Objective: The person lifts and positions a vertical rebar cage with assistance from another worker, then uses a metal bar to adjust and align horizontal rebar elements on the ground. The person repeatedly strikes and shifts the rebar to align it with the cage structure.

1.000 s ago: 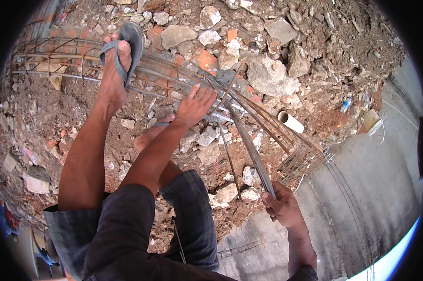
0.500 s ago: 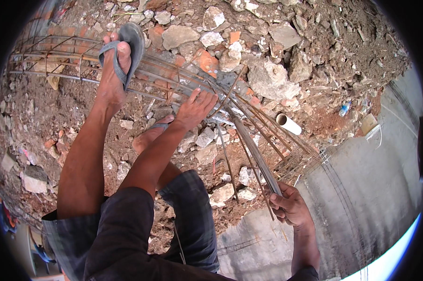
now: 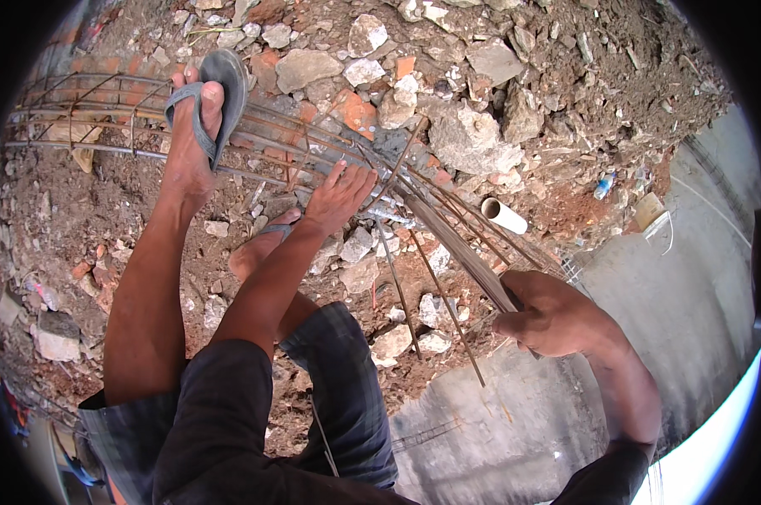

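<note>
My right hand (image 3: pixel 557 316) is wrapped round the lower end of a long grey-brown bar (image 3: pixel 452 240); it looks like wood, but I cannot tell for sure. The bar's upper end meets the steel rebar cage (image 3: pixel 300 151) near a crossing rusty rod (image 3: pixel 410 147). My left hand (image 3: pixel 340 198) lies on the cage beside that crossing, fingers stretched out and pointing up. Several loose rebar ends (image 3: pixel 448 307) fan out below and right of the bar. What the bar's upper end touches is unclear among the rods.
My sandalled left foot (image 3: pixel 202 118) is on the cage. My other foot (image 3: pixel 263 244) stands below it among rubble. Broken concrete (image 3: pixel 473 139) and brick pieces surround the cage. A white pipe piece (image 3: pixel 504 216) lies right of the bar. A grey concrete surface (image 3: pixel 633 320) extends at lower right.
My right hand has shifted up and to the right along with the bar's lower end. Its wrist has turned so the back of the hand shows. My left hand stays on the cage.
</note>
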{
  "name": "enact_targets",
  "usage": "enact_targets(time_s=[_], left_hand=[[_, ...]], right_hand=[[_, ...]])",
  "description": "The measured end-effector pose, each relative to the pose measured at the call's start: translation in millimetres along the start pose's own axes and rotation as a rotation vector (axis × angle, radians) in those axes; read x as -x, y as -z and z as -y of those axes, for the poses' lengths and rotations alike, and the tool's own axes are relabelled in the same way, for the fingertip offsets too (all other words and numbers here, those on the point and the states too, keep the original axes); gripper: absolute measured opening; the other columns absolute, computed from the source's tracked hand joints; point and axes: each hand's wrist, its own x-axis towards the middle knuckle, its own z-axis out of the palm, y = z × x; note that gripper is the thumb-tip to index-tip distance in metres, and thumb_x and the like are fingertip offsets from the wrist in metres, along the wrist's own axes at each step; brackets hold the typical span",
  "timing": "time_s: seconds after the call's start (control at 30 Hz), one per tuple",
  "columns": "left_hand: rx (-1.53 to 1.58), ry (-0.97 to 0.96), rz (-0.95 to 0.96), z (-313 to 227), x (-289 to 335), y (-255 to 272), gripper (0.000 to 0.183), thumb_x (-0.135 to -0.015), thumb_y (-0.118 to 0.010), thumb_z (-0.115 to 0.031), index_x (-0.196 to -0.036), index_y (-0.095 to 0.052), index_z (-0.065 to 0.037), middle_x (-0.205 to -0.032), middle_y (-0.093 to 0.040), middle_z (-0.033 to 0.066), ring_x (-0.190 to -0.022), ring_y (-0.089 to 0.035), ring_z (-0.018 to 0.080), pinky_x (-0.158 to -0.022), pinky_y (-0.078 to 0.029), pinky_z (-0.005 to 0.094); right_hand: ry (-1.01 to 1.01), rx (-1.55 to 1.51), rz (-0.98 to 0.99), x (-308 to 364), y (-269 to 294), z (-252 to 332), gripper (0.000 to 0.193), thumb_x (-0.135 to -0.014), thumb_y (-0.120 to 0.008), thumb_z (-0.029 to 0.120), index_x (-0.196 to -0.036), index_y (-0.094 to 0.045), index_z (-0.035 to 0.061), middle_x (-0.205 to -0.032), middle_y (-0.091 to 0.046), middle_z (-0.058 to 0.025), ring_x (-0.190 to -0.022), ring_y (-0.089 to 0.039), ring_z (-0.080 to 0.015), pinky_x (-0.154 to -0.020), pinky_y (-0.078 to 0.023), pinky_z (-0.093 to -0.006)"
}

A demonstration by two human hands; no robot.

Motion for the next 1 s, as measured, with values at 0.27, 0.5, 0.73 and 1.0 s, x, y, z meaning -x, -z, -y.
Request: enact_targets(time_s=[0.27,0.5,0.73,1.0], left_hand=[[0.015,-0.011,-0.003,-1,-1,-2,0.059,-0.095,-0.055,-0.022,-0.152,-0.045,-0.012,-0.140,-0.052,0.0023,-0.135,-0.044,0.0212,-0.124,-0.019,0.0469],[-0.044,0.010,-0.092,1,4,-6,0.052,-0.095,-0.055,-0.024,-0.146,-0.050,-0.014,-0.136,-0.052,0.0011,-0.137,-0.042,0.0195,-0.127,-0.012,0.0483],[0.012,0.003,-0.050,-3,0,-8,0.054,-0.096,-0.055,-0.022,-0.149,-0.047,-0.013,-0.137,-0.051,0.0009,-0.136,-0.043,0.0199,-0.126,-0.012,0.0473],[0.002,-0.004,-0.005,-2,-2,-2,0.057,-0.095,-0.056,-0.021,-0.151,-0.048,-0.014,-0.138,-0.053,0.0011,-0.134,-0.046,0.0203,-0.123,-0.015,0.0468]], right_hand=[[-0.082,0.542,-0.086,-25,61,34,0.044,-0.101,-0.061,0.041,-0.109,-0.065,-0.0017,-0.086,-0.068,-0.0203,-0.087,-0.069,-0.0357,-0.083,-0.051,-0.0480],[-0.191,-0.023,0.104,-26,68,12,0.042,-0.093,-0.076,0.040,-0.091,-0.064,0.0005,-0.069,-0.061,-0.0055,-0.061,-0.064,-0.0167,-0.055,-0.051,-0.0341],[-0.080,-0.045,0.050,-42,50,-48,0.037,-0.095,-0.073,0.035,-0.086,-0.060,0.0013,-0.067,-0.059,-0.0067,-0.055,-0.063,-0.0166,-0.047,-0.050,-0.0335],[0.039,1.072,-0.663,-62,56,8,0.040,-0.103,-0.058,0.042,-0.096,-0.063,0.0029,-0.078,-0.067,-0.0102,-0.065,-0.068,-0.0222,-0.054,-0.055,-0.0369]])
